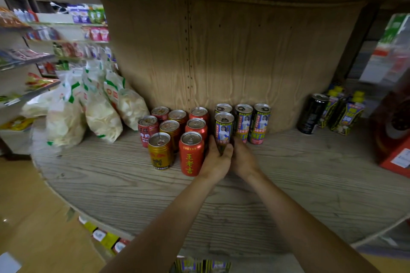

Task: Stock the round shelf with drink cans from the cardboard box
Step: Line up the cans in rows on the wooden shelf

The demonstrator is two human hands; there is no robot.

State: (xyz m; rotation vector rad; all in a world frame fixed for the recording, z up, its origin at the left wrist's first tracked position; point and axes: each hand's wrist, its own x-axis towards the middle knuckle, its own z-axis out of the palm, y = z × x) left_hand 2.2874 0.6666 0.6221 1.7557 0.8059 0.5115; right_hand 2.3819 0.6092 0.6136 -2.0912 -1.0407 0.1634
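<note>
Gripping the tall can point(224, 127) low, the left hand point(216, 159) and right hand point(243, 157) curl round its base, seating it on the round shelf point(288, 184) before matching cans point(243, 121), likely to keep rows tidy.

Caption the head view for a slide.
Left hand and right hand hold a slim blue-yellow drink can on the round wooden shelf beside red cans.

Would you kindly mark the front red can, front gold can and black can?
front red can point(192, 158): head view, label middle
front gold can point(160, 157): head view, label middle
black can point(310, 117): head view, side middle
</note>
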